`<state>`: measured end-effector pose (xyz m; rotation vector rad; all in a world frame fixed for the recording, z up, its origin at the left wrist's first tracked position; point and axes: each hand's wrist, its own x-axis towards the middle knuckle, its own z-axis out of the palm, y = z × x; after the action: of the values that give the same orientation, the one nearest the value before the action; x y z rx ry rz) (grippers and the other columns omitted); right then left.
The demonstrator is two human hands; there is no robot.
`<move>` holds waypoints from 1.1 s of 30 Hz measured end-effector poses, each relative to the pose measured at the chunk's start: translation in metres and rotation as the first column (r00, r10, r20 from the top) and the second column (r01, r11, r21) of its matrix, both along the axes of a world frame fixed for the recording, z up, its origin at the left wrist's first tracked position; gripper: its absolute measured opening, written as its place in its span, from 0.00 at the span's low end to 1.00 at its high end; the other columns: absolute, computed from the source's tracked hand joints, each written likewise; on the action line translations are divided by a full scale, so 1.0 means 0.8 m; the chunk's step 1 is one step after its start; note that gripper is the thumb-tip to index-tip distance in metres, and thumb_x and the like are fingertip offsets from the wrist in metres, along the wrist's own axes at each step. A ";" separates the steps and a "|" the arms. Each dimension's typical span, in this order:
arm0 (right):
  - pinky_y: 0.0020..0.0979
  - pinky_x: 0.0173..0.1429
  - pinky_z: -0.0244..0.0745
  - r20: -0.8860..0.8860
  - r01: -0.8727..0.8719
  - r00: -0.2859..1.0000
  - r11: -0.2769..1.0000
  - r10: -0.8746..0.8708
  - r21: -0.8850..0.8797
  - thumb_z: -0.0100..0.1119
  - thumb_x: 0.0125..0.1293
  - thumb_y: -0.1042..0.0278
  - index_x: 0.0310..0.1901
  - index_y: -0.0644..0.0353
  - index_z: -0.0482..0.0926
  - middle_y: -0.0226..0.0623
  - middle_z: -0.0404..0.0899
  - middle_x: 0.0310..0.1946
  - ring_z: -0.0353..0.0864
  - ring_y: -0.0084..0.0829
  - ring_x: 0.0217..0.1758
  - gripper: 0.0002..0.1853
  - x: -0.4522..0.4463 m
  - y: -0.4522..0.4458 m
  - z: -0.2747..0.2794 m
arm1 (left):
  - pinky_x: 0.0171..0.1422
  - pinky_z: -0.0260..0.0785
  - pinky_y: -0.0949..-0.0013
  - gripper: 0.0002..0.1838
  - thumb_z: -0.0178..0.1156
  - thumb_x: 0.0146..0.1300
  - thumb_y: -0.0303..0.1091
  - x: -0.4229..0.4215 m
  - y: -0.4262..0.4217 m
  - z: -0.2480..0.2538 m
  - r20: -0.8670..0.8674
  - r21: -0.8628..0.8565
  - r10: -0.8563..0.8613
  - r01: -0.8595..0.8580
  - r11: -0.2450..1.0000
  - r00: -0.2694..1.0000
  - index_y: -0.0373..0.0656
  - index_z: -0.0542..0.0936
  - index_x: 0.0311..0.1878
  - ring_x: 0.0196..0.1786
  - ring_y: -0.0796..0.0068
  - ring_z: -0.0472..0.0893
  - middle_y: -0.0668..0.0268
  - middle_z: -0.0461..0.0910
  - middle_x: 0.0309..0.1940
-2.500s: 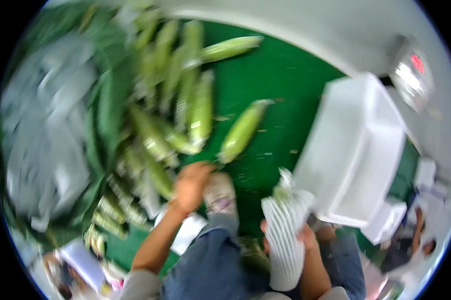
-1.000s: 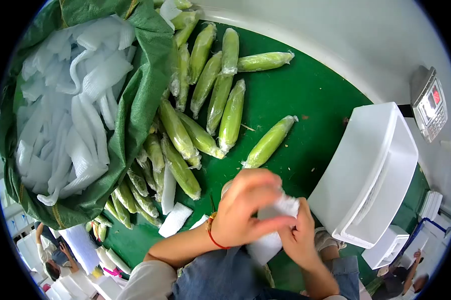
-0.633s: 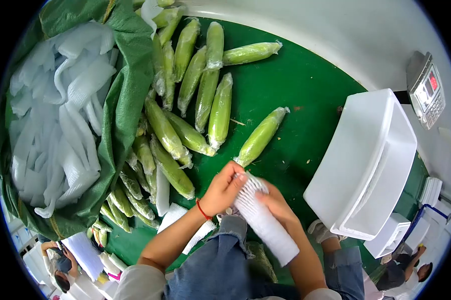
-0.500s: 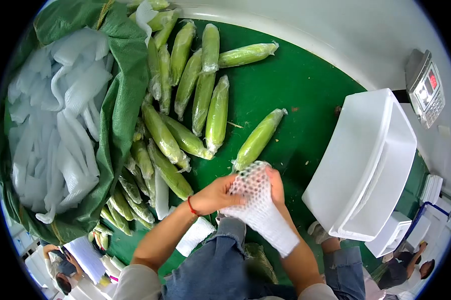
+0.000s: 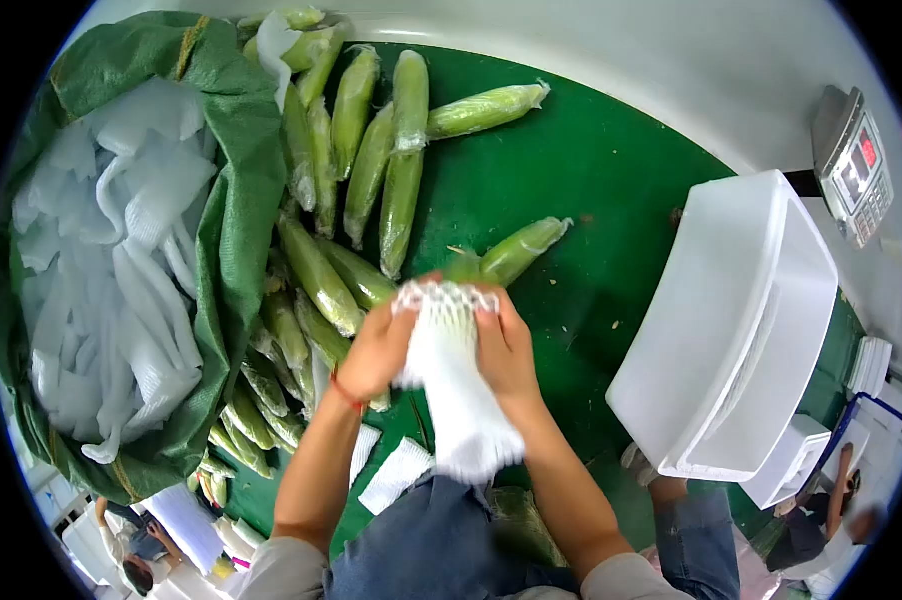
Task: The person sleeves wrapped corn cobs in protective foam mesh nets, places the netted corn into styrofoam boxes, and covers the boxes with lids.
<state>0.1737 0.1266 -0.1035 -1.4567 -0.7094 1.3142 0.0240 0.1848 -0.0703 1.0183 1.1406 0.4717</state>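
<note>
Both hands grip a white foam net sleeve (image 5: 461, 400), one on each side of its widened upper end. My left hand (image 5: 376, 345) holds the left edge, with a red cord round the wrist. My right hand (image 5: 506, 355) holds the right edge. The sleeve hangs down toward my lap. At its opening a green, film-wrapped corn cob is partly visible, blurred by motion. Just beyond my right hand lies another wrapped cob (image 5: 524, 250). Many wrapped cobs (image 5: 403, 190) lie on the green surface (image 5: 611, 200) at the left.
A green sack (image 5: 246, 190) full of white foam sleeves (image 5: 131, 290) stands at the left. To the right are a white foam box (image 5: 691, 330) and a scale (image 5: 853, 168). Loose sleeves (image 5: 396, 475) lie near my knee. Other people sit at both lower corners.
My hands have moved up and left with the sleeve and spread its opening. The sleeve's mouth now reaches the cobs, and one cob that lay there is no longer seen in its place.
</note>
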 end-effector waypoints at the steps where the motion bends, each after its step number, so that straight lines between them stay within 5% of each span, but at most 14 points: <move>1: 0.24 0.49 0.69 -0.018 -0.003 1.000 1.000 0.003 -0.017 0.46 0.72 0.67 0.52 0.62 0.75 0.33 0.79 0.40 0.74 0.22 0.43 0.14 0.008 -0.015 0.023 | 0.58 0.66 0.76 0.21 0.41 0.70 0.26 0.001 -0.017 0.014 0.001 0.012 -0.015 0.015 1.000 1.000 0.35 0.70 0.64 0.50 0.78 0.75 0.62 0.79 0.51; 7: 0.22 0.37 0.67 -0.071 0.177 0.979 0.972 -0.190 -0.157 0.54 0.69 0.62 0.37 0.65 0.77 0.27 0.76 0.28 0.69 0.16 0.33 0.12 0.009 -0.037 -0.024 | 0.47 0.67 0.74 0.13 0.46 0.71 0.29 0.022 -0.074 -0.033 -0.025 -0.076 0.259 -0.261 0.962 0.965 0.29 0.77 0.45 0.40 0.81 0.73 0.65 0.81 0.37; 13: 0.25 0.32 0.62 -0.006 0.299 0.952 0.934 -0.306 -0.195 0.55 0.65 0.62 0.28 0.65 0.73 0.30 0.69 0.20 0.64 0.17 0.28 0.14 -0.012 -0.002 -0.135 | 0.36 0.69 0.72 0.12 0.51 0.68 0.34 0.027 -0.036 -0.179 -0.032 0.253 0.267 -0.250 0.935 0.963 0.34 0.77 0.38 0.29 0.78 0.74 0.62 0.78 0.25; 15: 0.25 0.34 0.65 -0.161 0.345 0.914 0.923 -0.372 -0.170 0.55 0.65 0.63 0.29 0.65 0.75 0.29 0.73 0.22 0.67 0.16 0.29 0.13 -0.008 -0.002 -0.146 | 0.47 0.70 0.68 0.15 0.50 0.70 0.39 0.014 -0.041 -0.207 -0.198 0.413 0.108 -0.017 0.911 0.974 0.36 0.79 0.42 0.41 0.76 0.78 0.61 0.80 0.38; 17: 0.23 0.37 0.70 -0.333 0.256 0.890 0.945 -0.312 -0.203 0.54 0.65 0.66 0.29 0.61 0.77 0.24 0.76 0.26 0.71 0.17 0.31 0.10 -0.005 -0.012 -0.135 | 0.54 0.70 0.68 0.18 0.46 0.73 0.40 0.029 -0.061 -0.168 0.092 0.037 0.215 -0.219 0.975 0.972 0.35 0.77 0.49 0.48 0.75 0.77 0.62 0.80 0.46; 19: 0.25 0.50 0.69 -0.297 0.147 0.942 0.988 -0.156 -0.054 0.56 0.64 0.65 0.42 0.61 0.76 0.29 0.76 0.39 0.71 0.20 0.42 0.10 0.011 -0.029 -0.077 | 0.56 0.69 0.68 0.20 0.43 0.74 0.41 0.020 -0.055 -0.105 0.361 -0.467 0.251 -0.059 0.882 0.898 0.33 0.74 0.55 0.50 0.74 0.77 0.62 0.79 0.48; 21: 0.30 0.63 0.62 -0.040 0.086 0.995 0.996 -0.087 -0.003 0.58 0.65 0.59 0.64 0.61 0.64 0.39 0.67 0.58 0.67 0.30 0.60 0.29 0.024 -0.035 0.016 | 0.56 0.69 0.67 0.20 0.42 0.74 0.39 0.016 -0.054 -0.063 0.431 -0.405 0.269 -0.082 0.910 0.861 0.33 0.72 0.57 0.51 0.73 0.76 0.61 0.77 0.50; 23: 0.32 0.68 0.61 -0.501 0.058 0.838 0.948 -0.217 -0.313 0.58 0.63 0.57 0.72 0.61 0.51 0.40 0.66 0.63 0.66 0.33 0.65 0.40 0.046 -0.076 0.060 | 0.56 0.70 0.66 0.23 0.50 0.70 0.38 0.030 -0.051 -0.021 0.160 0.134 0.112 -0.134 0.982 0.981 0.30 0.68 0.61 0.50 0.67 0.77 0.57 0.76 0.51; 25: 0.33 0.72 0.58 -0.885 -0.246 0.463 0.951 -0.054 -0.187 0.59 0.63 0.54 0.74 0.61 0.43 0.42 0.61 0.68 0.63 0.35 0.69 0.46 0.090 -0.114 0.087 | 0.59 0.66 0.58 0.34 0.62 0.59 0.40 0.046 -0.046 0.037 -0.269 0.574 -0.171 0.301 0.762 0.948 0.32 0.65 0.64 0.54 0.54 0.74 0.52 0.73 0.53; 26: 0.33 0.71 0.59 -0.888 -0.263 0.457 0.946 -0.052 -0.191 0.59 0.63 0.53 0.74 0.61 0.42 0.42 0.61 0.68 0.65 0.36 0.68 0.46 0.109 -0.127 0.115 | 0.61 0.64 0.54 0.40 0.68 0.53 0.42 0.053 -0.042 0.066 -0.502 0.671 -0.191 0.519 0.530 0.844 0.33 0.63 0.65 0.56 0.48 0.72 0.49 0.72 0.55; 28: 0.33 0.69 0.63 -0.943 -0.294 0.331 0.948 -0.015 -0.118 0.54 0.66 0.49 0.73 0.62 0.42 0.42 0.61 0.67 0.68 0.36 0.65 0.45 0.135 -0.150 0.152 | 0.64 0.61 0.49 0.43 0.69 0.48 0.54 0.058 -0.036 0.109 -0.567 0.802 -0.318 0.598 -0.001 0.760 0.35 0.68 0.61 0.59 0.43 0.70 0.51 0.70 0.58; 30: 0.38 0.62 0.66 -0.542 -0.499 0.748 0.863 0.383 -0.079 0.51 0.68 0.48 0.70 0.61 0.52 0.47 0.68 0.57 0.70 0.39 0.58 0.36 0.137 -0.153 0.196 | 0.63 0.63 0.49 0.39 0.68 0.47 0.57 0.068 -0.040 0.126 -0.509 0.812 -0.527 0.583 -0.030 0.681 0.38 0.73 0.57 0.58 0.44 0.71 0.51 0.72 0.57; 31: 0.41 0.59 0.67 -0.227 -0.593 0.797 0.796 0.560 -0.120 0.49 0.69 0.48 0.68 0.60 0.57 0.50 0.71 0.52 0.71 0.40 0.55 0.33 0.142 -0.146 0.223 | 0.62 0.65 0.50 0.36 0.68 0.47 0.57 0.073 -0.041 0.130 -0.439 0.758 -0.609 0.636 0.145 0.661 0.40 0.75 0.54 0.56 0.46 0.73 0.52 0.73 0.55; 33: 0.45 0.51 0.69 0.609 -0.646 0.470 0.719 0.639 -0.256 0.49 0.69 0.47 0.54 0.60 0.75 0.48 0.75 0.36 0.72 0.43 0.44 0.24 0.168 -0.130 0.259 | 0.59 0.68 0.54 0.35 0.72 0.43 0.53 0.084 -0.020 0.136 -0.365 0.801 -0.677 0.586 0.122 0.639 0.43 0.77 0.52 0.50 0.52 0.77 0.56 0.78 0.46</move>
<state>0.3085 0.0227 0.1036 -1.7369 -1.9164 1.2834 0.0915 0.1689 0.0384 2.2865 0.1284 0.3675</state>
